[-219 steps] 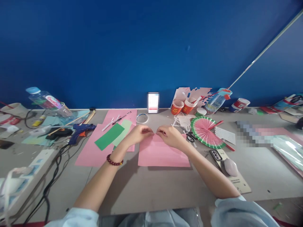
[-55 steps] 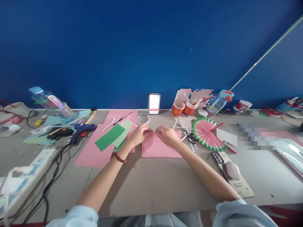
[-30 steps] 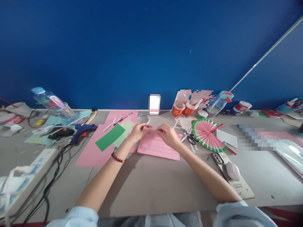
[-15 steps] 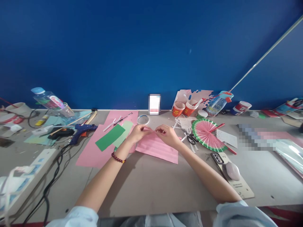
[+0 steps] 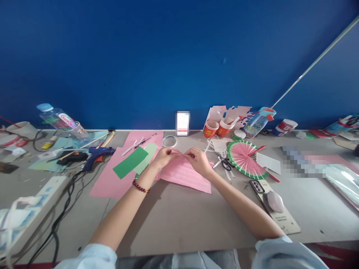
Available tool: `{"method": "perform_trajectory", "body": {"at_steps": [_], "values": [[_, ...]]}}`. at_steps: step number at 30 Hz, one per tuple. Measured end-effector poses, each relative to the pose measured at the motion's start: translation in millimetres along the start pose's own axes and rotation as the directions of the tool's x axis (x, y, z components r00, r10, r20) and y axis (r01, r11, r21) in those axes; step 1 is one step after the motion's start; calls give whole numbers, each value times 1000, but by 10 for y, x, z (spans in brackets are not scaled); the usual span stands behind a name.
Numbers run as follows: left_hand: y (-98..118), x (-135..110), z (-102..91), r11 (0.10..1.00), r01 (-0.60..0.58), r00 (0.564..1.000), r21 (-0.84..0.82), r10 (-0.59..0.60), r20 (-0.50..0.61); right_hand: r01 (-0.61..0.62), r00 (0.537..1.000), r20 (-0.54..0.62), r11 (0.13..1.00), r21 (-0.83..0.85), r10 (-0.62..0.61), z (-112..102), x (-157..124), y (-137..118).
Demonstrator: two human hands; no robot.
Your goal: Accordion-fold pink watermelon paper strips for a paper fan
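A sheet of pink paper (image 5: 186, 175) with crease lines across it lies in front of me, its top edge raised off the table. My left hand (image 5: 165, 157) pinches that edge on the left, and my right hand (image 5: 198, 160) pinches it just beside, fingertips nearly meeting. Left of my left hand, a dark green paper strip (image 5: 130, 163) and a light green one (image 5: 147, 158) rest on larger pink sheets (image 5: 108, 183). A roll of tape (image 5: 169, 141) lies just beyond my hands. Scissors with black handles (image 5: 226, 164) are right of my right hand.
A pleated watermelon-pattern fan (image 5: 244, 158) lies to the right, beyond a phone (image 5: 286, 222) with a mouse (image 5: 275, 202) on it. Red paper cups (image 5: 211, 129) stand by the blue wall. On the left are a glue gun (image 5: 97, 155), a tilted bottle (image 5: 61, 119) and a power strip (image 5: 36, 213).
My right hand's fingers have closed in slightly toward the left along the paper's raised edge. Otherwise the paper and both arms stay almost where they were.
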State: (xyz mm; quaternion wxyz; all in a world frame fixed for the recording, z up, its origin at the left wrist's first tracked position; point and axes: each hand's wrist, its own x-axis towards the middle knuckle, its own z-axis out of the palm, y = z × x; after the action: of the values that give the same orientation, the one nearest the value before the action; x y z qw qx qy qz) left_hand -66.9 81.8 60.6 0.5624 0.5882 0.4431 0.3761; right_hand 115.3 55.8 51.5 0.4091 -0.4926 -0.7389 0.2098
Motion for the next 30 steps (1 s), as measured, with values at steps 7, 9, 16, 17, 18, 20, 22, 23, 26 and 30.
{"method": "perform_trajectory", "body": {"at_steps": [7, 9, 16, 17, 18, 20, 22, 23, 26, 30], "values": [[79, -75, 10, 998, 35, 999, -48, -35, 5, -47, 998, -36, 999, 17, 47, 30, -22, -25], [73, -83, 0, 997, 45, 999, -62, -46, -8, -64, 997, -42, 997, 34, 66, 43, -25, -20], [54, -98, -47, 995, 63, 997, -82, -66, -36, -94, 993, -66, 993, 67, 99, 78, -32, 11], [55, -100, -50, 995, 66, 996, -73, -69, -50, -95, 993, -65, 993, 70, 99, 79, -32, 12], [55, -102, -51, 996, 68, 995, -63, -72, -67, -95, 993, -65, 993, 74, 100, 81, -32, 14], [57, -101, -51, 997, 69, 993, -45, -73, -91, -100, 993, -63, 992, 79, 105, 84, -32, 18], [60, -97, -51, 997, 67, 992, -40, -71, -102, -113, 992, -54, 990, 90, 118, 86, -31, 24], [63, -94, -51, 997, 67, 992, -42, -71, -104, -122, 991, -48, 988, 98, 127, 87, -30, 27], [77, -91, -59, 996, 79, 990, -48, -84, -117, -148, 988, -26, 982, 119, 152, 83, -25, 28], [81, -83, -80, 994, 78, 991, -75, -85, -103, -180, 983, -6, 975, 127, 182, 68, -16, 19]]}}
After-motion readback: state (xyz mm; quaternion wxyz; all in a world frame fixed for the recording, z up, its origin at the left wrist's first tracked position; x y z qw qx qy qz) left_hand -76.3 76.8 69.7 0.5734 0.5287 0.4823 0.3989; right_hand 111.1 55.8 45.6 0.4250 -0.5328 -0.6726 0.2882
